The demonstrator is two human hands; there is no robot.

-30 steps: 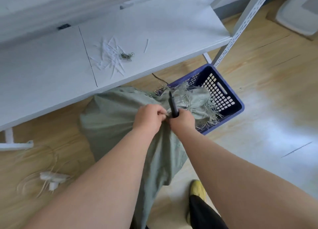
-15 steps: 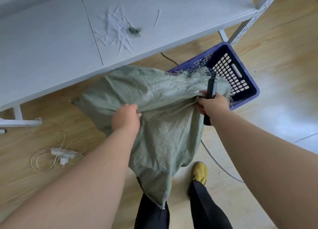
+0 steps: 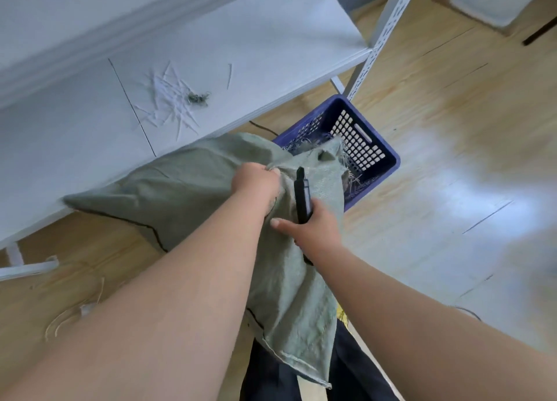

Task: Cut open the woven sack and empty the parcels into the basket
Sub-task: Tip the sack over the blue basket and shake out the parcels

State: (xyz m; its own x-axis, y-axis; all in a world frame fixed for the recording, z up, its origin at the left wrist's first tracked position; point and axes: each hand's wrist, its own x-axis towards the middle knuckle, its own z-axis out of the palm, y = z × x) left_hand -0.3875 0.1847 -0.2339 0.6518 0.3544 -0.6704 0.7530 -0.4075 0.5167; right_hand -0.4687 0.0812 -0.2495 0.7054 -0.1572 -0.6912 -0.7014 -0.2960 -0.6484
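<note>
A grey-green woven sack [image 3: 187,189] hangs lifted in front of me, its frayed cut end drooping over the near corner of a blue plastic basket [image 3: 382,159]. My left hand [image 3: 254,182] grips a bunch of sack fabric near that open end. My right hand [image 3: 313,229] holds a black utility knife [image 3: 302,195] upright against the sack, thumb stretched out across the fabric. Loose fibres lie in the basket. No parcels are visible.
A white shelf board [image 3: 271,54] with cut strips and thread scraps [image 3: 177,99] sits behind the sack, with its perforated upright [image 3: 382,36] beside the basket. A white plug and cord [image 3: 81,310] lie on the wooden floor at left. My dark trouser legs [image 3: 301,379] are below.
My left hand moved right and up to regrip the sack near its open end. My right hand slid back with the knife, and the sack's far corner has swung out left.
</note>
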